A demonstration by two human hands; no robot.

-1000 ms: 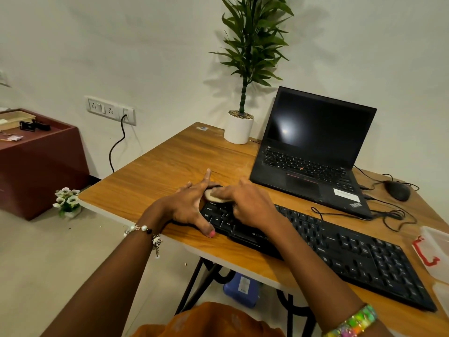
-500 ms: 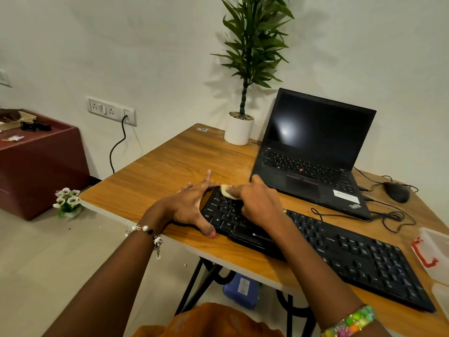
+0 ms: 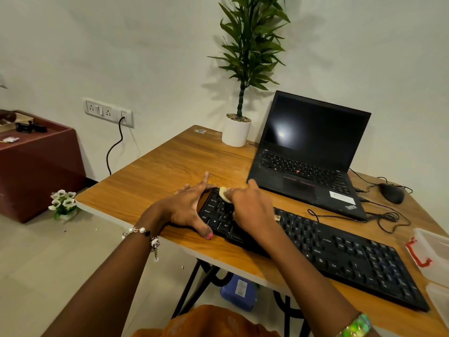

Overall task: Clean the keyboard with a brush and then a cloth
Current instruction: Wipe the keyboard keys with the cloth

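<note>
Since the earlier frame I see the right hand (image 3: pixel 251 210) has carried the small pale cloth (image 3: pixel 224 192) from the front keys up to the far left corner of the keyboard (image 3: pixel 340 254). Its fingers are curled around the cloth and press it on the keys there. The left hand (image 3: pixel 187 207) lies with straight, spread fingers against the keyboard's left end, thumb at the front edge. The keyboard lies on the wooden table (image 3: pixel 165 171), in front of the laptop (image 3: pixel 311 152).
</note>
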